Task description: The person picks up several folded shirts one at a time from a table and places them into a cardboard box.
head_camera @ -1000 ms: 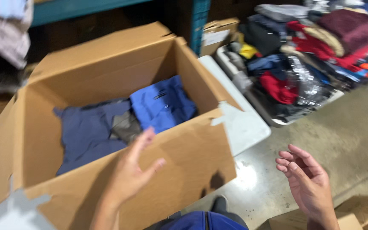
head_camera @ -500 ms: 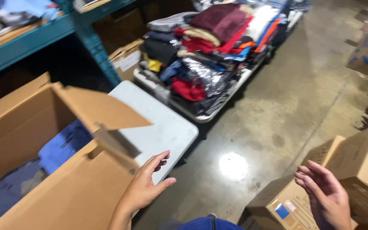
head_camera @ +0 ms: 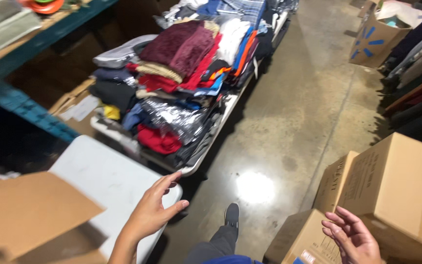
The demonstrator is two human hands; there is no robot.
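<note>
My left hand point(head_camera: 151, 211) is open, fingers spread, hovering over the corner of a white folding table point(head_camera: 104, 180). A brown cardboard box flap point(head_camera: 23, 212) sits just left of it. My right hand point(head_camera: 351, 237) is open and empty, palm up, beside a stack of closed cardboard boxes point(head_camera: 396, 186) at the lower right. My leg and dark shoe point(head_camera: 230, 216) step onto the concrete floor between the two hands.
A long table piled with folded clothes point(head_camera: 181, 83) runs up the middle. Blue metal shelving point(head_camera: 30, 112) stands at the left. An open cardboard box point(head_camera: 377, 36) sits far right, with hanging dark garments point(head_camera: 416, 93) along the right edge. Shiny concrete floor point(head_camera: 294, 127) lies between.
The view has swung right, away from the open box of blue clothes toward the floor and stacked boxes. Both hands stay open and empty; a foot has stepped forward.
</note>
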